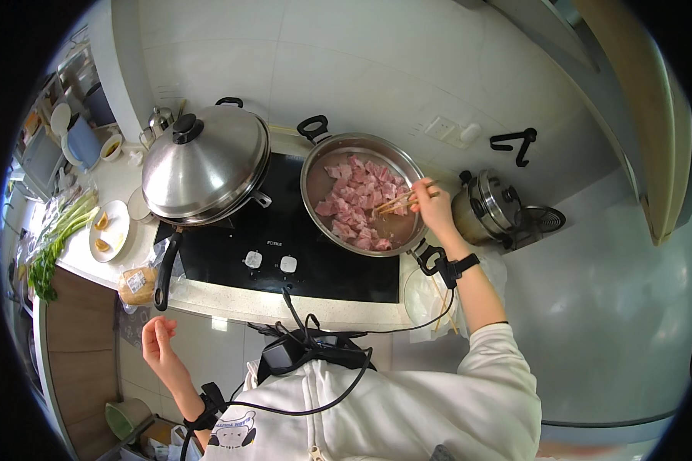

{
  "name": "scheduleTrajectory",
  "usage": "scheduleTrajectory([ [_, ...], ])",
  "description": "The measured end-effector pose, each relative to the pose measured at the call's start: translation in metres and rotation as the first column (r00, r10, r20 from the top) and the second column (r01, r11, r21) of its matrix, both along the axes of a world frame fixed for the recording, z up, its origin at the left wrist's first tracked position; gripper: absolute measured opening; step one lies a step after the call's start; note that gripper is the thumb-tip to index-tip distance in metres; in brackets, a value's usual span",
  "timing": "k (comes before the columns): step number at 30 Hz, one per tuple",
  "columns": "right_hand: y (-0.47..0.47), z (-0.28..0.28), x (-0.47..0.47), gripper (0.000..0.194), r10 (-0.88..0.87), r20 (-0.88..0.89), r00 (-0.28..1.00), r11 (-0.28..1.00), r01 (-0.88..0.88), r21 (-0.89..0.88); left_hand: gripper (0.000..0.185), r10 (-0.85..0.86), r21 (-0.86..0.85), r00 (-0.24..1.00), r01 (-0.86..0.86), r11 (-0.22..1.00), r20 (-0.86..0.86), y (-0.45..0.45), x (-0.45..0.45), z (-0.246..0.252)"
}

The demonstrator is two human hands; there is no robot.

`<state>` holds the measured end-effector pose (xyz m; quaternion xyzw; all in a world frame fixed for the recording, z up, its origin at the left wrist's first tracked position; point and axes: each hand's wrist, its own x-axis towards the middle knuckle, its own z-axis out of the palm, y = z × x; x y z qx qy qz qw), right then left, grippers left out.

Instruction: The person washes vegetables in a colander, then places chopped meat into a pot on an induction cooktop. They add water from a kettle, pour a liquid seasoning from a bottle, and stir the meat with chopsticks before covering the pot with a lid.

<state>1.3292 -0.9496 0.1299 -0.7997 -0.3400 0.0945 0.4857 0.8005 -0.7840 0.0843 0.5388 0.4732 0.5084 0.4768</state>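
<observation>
My right hand [432, 204] grips a pair of wooden chopsticks [397, 203] over the right side of a wide stainless-steel pan [317, 222]. The chopstick tips reach down beside chunks of raw pinkish meat [354, 193] heaped in the pan. That pan stands on the right part of a black glass cooktop [323, 276]. My left hand [160, 340] is off the counter's front edge, fingers loosely curled, with nothing seen in it. Just above it juts the black handle of a wok [170, 265], which a domed steel lid [213, 167] covers.
A lidded steel pot [473, 213] stands right of the pan. Two chopsticks lie on a plastic-covered plate [424, 297] near my right forearm. At left are a white plate [115, 230] with yellowish pieces, celery [69, 222] and a wrapped brown food item [138, 288]. Black cables cross my torso.
</observation>
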Motion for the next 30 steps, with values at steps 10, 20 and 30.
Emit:
scheduleTrajectory([
  [10,0.007,-0.037,-0.004,0.029,0.093,0.229,0.969,0.986,-0.058,-0.155,0.02,-0.022,0.009,1.0,0.022,1.0,-0.018,0.004,0.004,0.004],
  [20,0.01,-0.045,0.05,0.025,-0.182,0.106,0.978,0.963,0.198,-0.182,0.02,-0.013,-0.013,1.0,0.013,1.0,0.009,0.006,0.002,-0.002],
  [30,0.016,0.001,0.066,0.034,-0.165,0.11,0.98,0.986,0.163,0.027,0.02,0.0,-0.018,1.0,0.0,1.0,-0.018,0.009,-0.001,-0.003],
])
